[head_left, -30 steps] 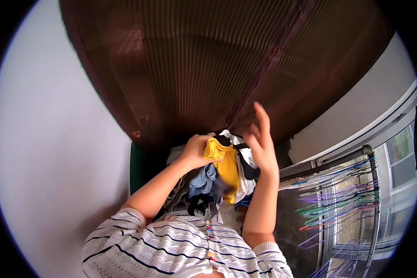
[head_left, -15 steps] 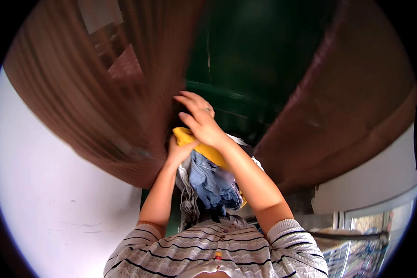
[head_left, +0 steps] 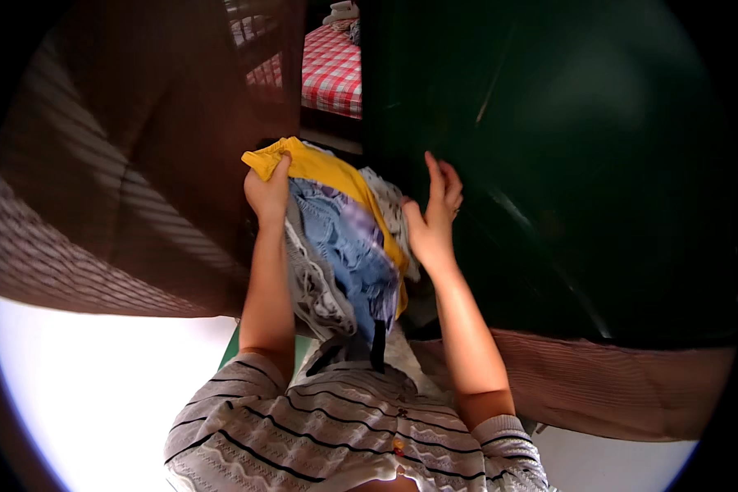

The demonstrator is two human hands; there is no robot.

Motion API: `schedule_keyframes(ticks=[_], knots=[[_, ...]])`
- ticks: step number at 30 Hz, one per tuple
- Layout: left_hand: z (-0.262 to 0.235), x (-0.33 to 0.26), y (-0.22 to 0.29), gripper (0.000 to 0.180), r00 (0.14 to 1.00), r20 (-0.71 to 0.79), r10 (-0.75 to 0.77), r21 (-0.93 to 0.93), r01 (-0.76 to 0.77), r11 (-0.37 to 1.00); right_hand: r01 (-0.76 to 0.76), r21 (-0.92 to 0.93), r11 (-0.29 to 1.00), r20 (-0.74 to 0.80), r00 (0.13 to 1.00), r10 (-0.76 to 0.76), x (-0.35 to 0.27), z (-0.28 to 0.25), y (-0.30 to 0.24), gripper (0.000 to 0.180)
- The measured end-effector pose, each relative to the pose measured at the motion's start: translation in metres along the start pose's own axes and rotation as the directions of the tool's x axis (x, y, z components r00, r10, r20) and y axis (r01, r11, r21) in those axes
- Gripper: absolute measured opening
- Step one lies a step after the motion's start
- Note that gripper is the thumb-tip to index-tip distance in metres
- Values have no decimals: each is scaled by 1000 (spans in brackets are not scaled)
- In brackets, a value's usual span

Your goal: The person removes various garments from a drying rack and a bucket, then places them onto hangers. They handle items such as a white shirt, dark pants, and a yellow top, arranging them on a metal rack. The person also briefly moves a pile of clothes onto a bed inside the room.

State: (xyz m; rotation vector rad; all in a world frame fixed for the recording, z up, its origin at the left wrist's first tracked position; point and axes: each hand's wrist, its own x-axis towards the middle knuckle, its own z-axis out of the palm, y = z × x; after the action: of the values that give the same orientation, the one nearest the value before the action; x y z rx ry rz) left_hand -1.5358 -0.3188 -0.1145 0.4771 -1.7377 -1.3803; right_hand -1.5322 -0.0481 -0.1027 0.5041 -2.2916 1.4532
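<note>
My left hand (head_left: 266,189) is closed round the top of a bundle of clothes, gripping a yellow garment (head_left: 328,170). Bunched below the yellow cloth are a blue denim garment (head_left: 328,225) and a grey one (head_left: 307,275). On the bundle's right side shows a pale patterned cloth (head_left: 384,201). My right hand (head_left: 433,221) is raised beside the bundle, open, fingers and thumb apart. Its fingers lie at the left part of a dark green door (head_left: 599,180); whether they touch it I cannot tell.
Brown curtain (head_left: 148,172) fabric hangs on the left, and a brown curtain strip (head_left: 599,381) shows below the door. Through the gap between curtain and door stands a bed with a red-and-white checked cover (head_left: 332,70). A white wall (head_left: 82,385) is at lower left.
My right hand has moved right, off the yellow garment and over to the green door. The left hand has moved left and up with the bundle. The door gap now shows the bed.
</note>
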Motion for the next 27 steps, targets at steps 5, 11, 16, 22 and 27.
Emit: schedule_keyframes(ticks=[5,11,16,22,27], knots=[[8,-47,6,27,994,-15,113,324,-102,941,255,279,926,121,947,-297,29,26,-67,88],[19,-78,-10,26,991,2,131,331,-124,935,468,549,693,-152,871,-467,70,92,-184,21],[-9,-52,-71,25,964,-57,259,230,-240,943,391,671,630,86,802,-590,34,96,-164,21],[21,-8,-15,27,980,-188,62,256,-12,967,467,63,882,442,780,-444,150,63,82,27],[40,40,-43,24,995,-22,95,200,-88,976,353,-865,357,405,911,82,242,51,334,29]])
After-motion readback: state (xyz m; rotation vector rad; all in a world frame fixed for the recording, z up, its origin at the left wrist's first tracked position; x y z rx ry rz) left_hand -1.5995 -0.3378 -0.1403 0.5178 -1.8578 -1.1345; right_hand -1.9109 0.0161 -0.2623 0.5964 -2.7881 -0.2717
